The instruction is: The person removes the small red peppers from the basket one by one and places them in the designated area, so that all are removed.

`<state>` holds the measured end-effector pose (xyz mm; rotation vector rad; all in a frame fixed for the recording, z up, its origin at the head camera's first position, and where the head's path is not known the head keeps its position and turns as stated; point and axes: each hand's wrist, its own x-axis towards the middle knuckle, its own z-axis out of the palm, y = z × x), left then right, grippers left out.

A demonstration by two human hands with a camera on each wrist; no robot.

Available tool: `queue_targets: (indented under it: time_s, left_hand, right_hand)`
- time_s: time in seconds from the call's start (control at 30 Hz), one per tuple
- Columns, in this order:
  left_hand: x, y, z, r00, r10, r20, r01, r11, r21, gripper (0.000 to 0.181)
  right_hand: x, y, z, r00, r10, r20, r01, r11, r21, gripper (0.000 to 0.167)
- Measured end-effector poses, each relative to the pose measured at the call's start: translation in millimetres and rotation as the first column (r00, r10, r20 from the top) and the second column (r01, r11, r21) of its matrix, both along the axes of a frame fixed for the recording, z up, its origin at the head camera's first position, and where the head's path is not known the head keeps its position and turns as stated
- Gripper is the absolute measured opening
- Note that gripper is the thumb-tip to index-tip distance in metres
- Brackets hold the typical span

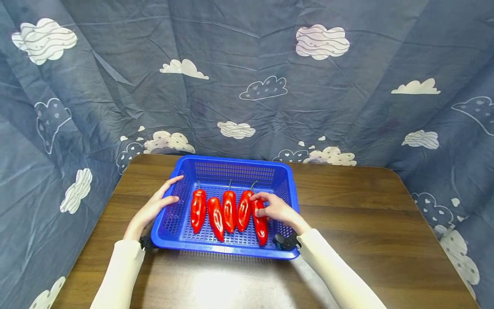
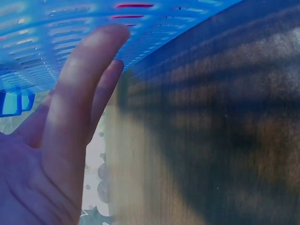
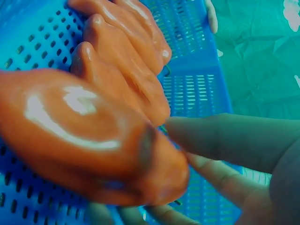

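Observation:
Several glossy red peppers lie side by side in a blue plastic basket (image 1: 231, 161). The rightmost red pepper (image 1: 261, 231) is gripped near its stem end by my right hand (image 1: 278, 209). In the right wrist view this pepper (image 3: 70, 126) fills the foreground, the thumb at its near end and other fingers partly hidden below. My left hand (image 1: 152, 207) is at the basket's left rim, its fingers fairly straight. The left wrist view shows the left thumb (image 2: 77, 89) along the basket's slotted outer wall (image 2: 154, 23).
The basket stands on a brown wooden table (image 1: 347, 206), with bare wood to its right. A grey-blue curtain (image 1: 231, 107) with white clouds hangs behind and at both sides. A dark wrist camera (image 1: 284, 241) sits over the basket's front right corner.

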<state>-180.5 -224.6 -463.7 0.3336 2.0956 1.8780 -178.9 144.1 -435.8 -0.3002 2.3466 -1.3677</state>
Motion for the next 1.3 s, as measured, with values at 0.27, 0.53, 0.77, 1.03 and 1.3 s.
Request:
queue_targets:
  time_s: [0.27,0.53,0.77,1.03,1.3]
  left_hand:
    - [-1.2,-0.8,-1.0,1.0,-0.018,-0.014,0.018,1.0,0.002,0.06]
    - [-0.6,-1.1,-1.0,1.0,-0.02,-0.018,0.02,1.0,0.002,0.06]
    - [-0.5,-1.3,-0.4,1.0,-0.021,-0.011,0.02,1.0,-0.006,0.06]
    - [-0.8,-0.9,-0.2,1.0,-0.018,-0.005,0.018,1.0,-0.005,0.06]
    - [-0.1,-0.6,-0.1,1.0,-0.017,0.008,0.017,1.0,0.014,0.06]
  right_hand:
    - [-2.1,4,9.0,1.0,0.001,0.013,0.001,0.991,-0.13,0.045]
    - [-3.3,11,26.2,1.0,0.0,-0.018,-0.004,0.982,-0.187,0.044]
    - [-0.9,17,40.1,0.998,0.003,-0.068,-0.017,0.977,-0.211,0.044]
    - [-0.1,25,47.5,0.997,-0.045,-0.068,0.03,0.977,-0.213,0.044]
    - [0.9,37,51.4,0.992,-0.072,-0.106,0.05,0.979,-0.197,0.047]
